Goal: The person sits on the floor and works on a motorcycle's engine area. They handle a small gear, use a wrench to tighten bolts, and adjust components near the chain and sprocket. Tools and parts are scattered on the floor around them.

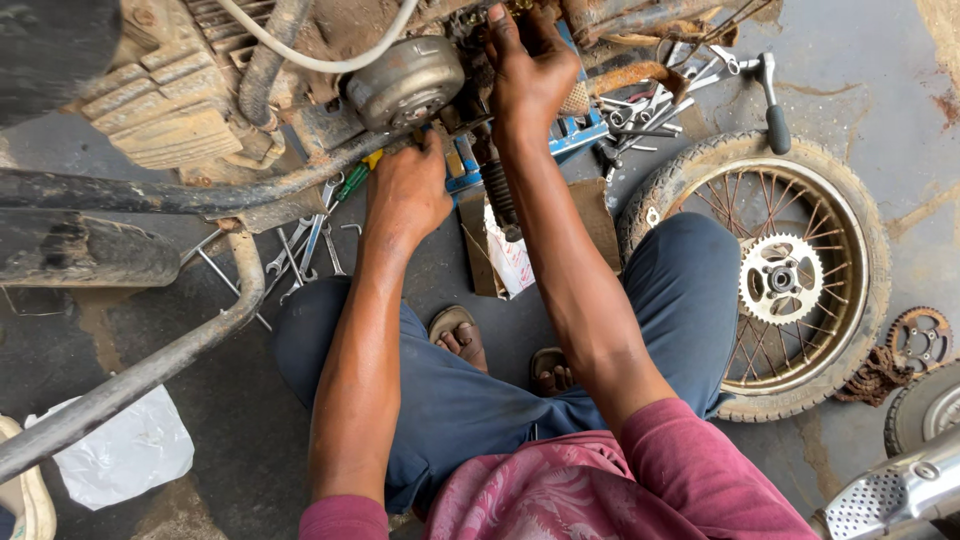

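Observation:
A dirty motorcycle engine [170, 110] with a round grey side cover [405, 82] fills the top left. My left hand [403, 190] reaches under the cover, its fingers curled out of sight against the frame tube [150, 195]; a green and yellow tool handle [355, 178] pokes out beside it. Higher up, my right hand [530, 70] presses its fingers into the engine parts right of the cover. What either hand grips is hidden.
A spoked rear wheel [770, 275] with a sprocket lies flat at right, a rusty sprocket and chain [905, 350] beyond it. Wrenches [300, 250] are scattered on the floor, more tools [650, 105] at top. A white bag [125, 450] lies lower left.

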